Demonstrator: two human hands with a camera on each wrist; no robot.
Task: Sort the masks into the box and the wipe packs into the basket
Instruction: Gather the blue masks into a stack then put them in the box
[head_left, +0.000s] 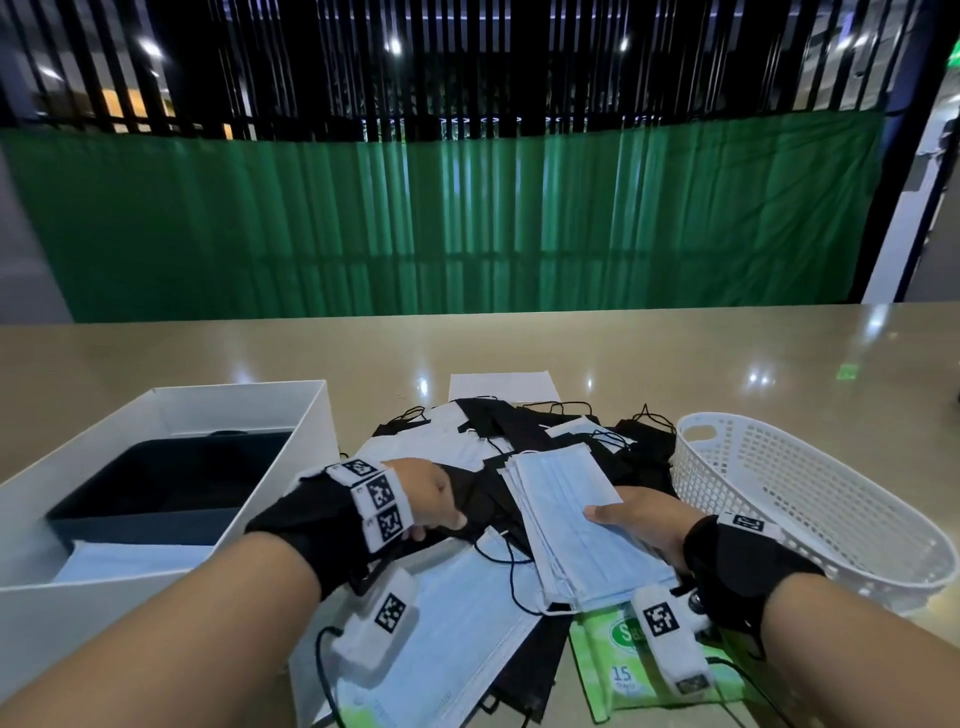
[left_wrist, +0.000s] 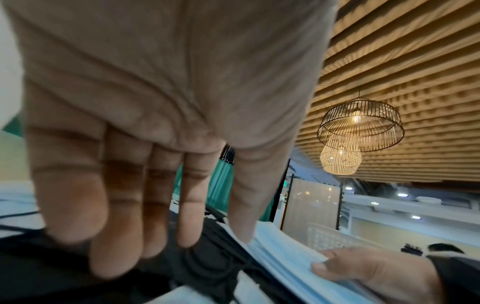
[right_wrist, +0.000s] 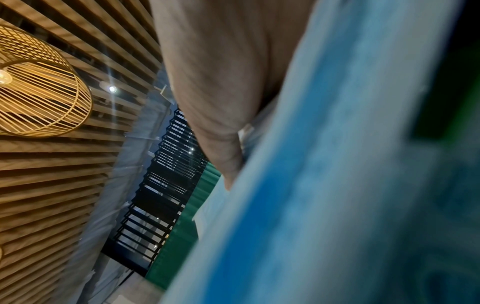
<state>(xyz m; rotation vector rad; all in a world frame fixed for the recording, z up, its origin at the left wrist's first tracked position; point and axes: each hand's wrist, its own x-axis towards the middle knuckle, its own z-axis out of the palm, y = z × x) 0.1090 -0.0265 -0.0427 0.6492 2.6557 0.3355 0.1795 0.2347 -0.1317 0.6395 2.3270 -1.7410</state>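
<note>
the sorting looks barely under way. the white box (head_left: 171, 415) on the left holds a dark tray with what seems to be a pale blue mask or two at its near end, while the white basket (head_left: 810, 499) on the right has nothing visible inside it. most of the work remains — a loose heap of black masks (head_left: 524, 431) and blue ones covers the table (head_left: 727, 364) between the two containers, and a green wipe pack (head_left: 618, 670) lies at the near edge, partly under the right wrist, not yet moved.

the right hand (head_left: 644, 525) pinches a stack of blue masks (head_left: 566, 514), thumb on top and fingers underneath, lifting its near end off the heap. the left hand (head_left: 426, 493) rests on the black masks just beside that stack; the wrist view shows its fingers (left_wrist: 122, 216) fairly straight and close together, tips down on the dark fabric, holding nothing that i can make out.

my guess is the blue stack goes to the box next, then the black masks, with the wipe pack left for the basket.
</note>
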